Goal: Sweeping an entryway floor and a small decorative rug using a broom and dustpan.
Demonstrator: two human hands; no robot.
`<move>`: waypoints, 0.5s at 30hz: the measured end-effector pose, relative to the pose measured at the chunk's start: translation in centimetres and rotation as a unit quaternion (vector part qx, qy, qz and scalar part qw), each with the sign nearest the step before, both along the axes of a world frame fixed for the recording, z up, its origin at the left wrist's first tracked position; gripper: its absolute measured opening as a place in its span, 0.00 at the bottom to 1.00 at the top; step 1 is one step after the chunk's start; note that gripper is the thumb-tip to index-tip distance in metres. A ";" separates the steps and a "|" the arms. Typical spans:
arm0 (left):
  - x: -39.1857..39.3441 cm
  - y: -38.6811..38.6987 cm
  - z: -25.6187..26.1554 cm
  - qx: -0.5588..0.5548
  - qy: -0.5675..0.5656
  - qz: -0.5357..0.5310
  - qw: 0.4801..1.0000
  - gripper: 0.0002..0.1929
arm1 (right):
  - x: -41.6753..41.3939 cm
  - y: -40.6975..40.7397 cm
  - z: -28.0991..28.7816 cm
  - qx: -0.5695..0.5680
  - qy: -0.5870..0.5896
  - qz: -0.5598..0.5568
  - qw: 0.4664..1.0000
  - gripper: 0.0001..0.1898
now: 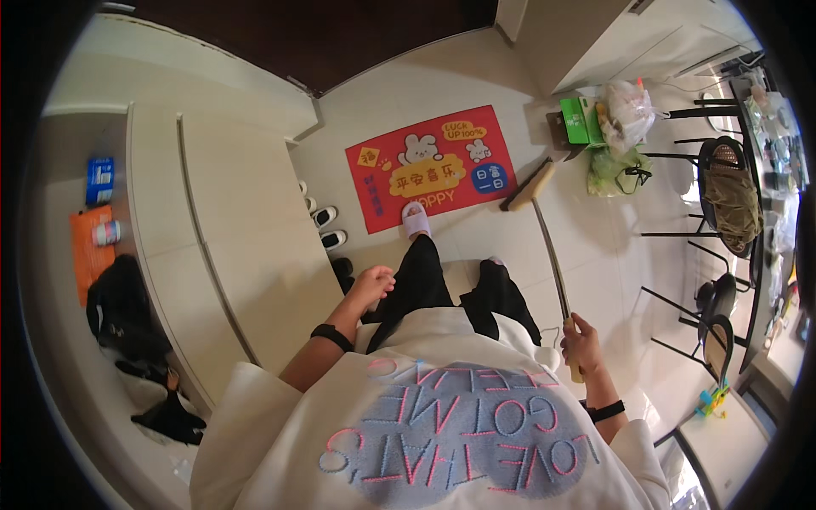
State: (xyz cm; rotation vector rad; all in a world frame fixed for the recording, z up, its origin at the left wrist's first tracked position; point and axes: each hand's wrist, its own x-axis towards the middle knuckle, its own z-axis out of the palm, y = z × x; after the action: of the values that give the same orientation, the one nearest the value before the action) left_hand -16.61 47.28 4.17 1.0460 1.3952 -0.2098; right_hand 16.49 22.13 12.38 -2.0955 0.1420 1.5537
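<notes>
My right hand (582,344) grips the pale end of a long-handled broom's metal handle (556,263). The broom head (534,186), with dark bristles and a pale back, rests on the tiled floor by the right corner of a red doormat (357,191). The doormat bears cartoon rabbits and writing. My left hand (375,287) hangs in front of my left thigh, fingers loosely curled. Its palm is hidden, and no object shows in it. My left foot, in a pale slipper (416,218), stands on the mat's near edge; the right slipper is mostly covered by the trouser leg.
Shoes (333,240) line the base of a cream cabinet (248,210) on the left. A green box (582,121) and filled plastic bags (628,118) sit at the right wall. Chairs (727,191) stand along a cluttered table (774,153). A dark door (319,38) lies ahead.
</notes>
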 end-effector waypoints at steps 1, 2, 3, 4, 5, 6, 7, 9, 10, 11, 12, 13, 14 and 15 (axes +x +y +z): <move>-0.2 1.4 0.0 0.000 -0.001 0.000 1.000 0.13 | -0.1 0.6 -0.3 -0.005 -0.003 -0.004 1.000 0.23; -0.5 2.8 0.0 0.001 -0.002 0.000 1.000 0.13 | -0.3 1.2 -0.9 -0.023 -0.019 -0.002 1.000 0.23; -1.0 4.1 -0.1 -0.005 -0.004 -0.003 1.000 0.13 | -0.7 1.6 -1.2 -0.041 -0.032 0.000 0.999 0.23; -1.6 5.2 -0.1 0.001 -0.017 0.000 1.000 0.13 | -1.0 2.6 -1.3 -0.056 -0.043 -0.017 0.997 0.22; -2.3 6.2 -0.2 0.008 -0.030 0.004 1.000 0.13 | -1.1 3.0 -1.7 -0.060 -0.049 -0.022 0.997 0.22; -3.0 7.1 -0.4 0.008 -0.033 0.011 0.999 0.12 | -1.3 3.8 -1.9 -0.062 -0.049 -0.031 0.996 0.21; -3.9 8.0 -0.7 0.004 -0.035 0.010 0.999 0.12 | -1.5 4.7 -2.0 -0.064 -0.048 -0.040 0.996 0.21; -5.7 9.4 -1.3 0.002 0.002 -0.005 1.000 0.11 | -2.2 6.5 -1.9 -0.070 -0.053 -0.033 0.996 0.20; -6.4 9.8 -1.5 -0.003 0.001 -0.004 1.000 0.11 | -2.6 7.2 -1.8 -0.073 -0.056 -0.025 0.995 0.20; -7.0 10.0 -1.7 0.000 0.014 -0.003 1.000 0.11 | -2.9 7.6 -1.7 -0.077 -0.057 -0.023 0.995 0.20; -7.4 10.3 -2.0 0.004 0.026 -0.002 1.000 0.10 | -3.0 8.2 -1.6 -0.077 -0.055 -0.025 0.995 0.18; -7.8 10.4 -2.1 0.002 0.024 0.000 1.000 0.10 | -3.0 8.7 -1.6 -0.076 -0.052 -0.025 0.995 0.17; -8.1 10.5 -2.3 -0.002 0.015 0.000 1.000 0.10 | -2.9 9.4 -1.5 -0.078 -0.054 -0.022 0.995 0.17; -8.6 10.3 -2.4 -0.007 0.007 0.001 1.000 0.11 | -2.8 9.8 -1.3 -0.071 -0.039 -0.025 0.996 0.17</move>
State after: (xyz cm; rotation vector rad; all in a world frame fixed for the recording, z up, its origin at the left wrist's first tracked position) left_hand -25.19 57.58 1.75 1.0324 1.4049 -0.2254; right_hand 13.72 31.95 11.04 -2.2416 0.2826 1.4679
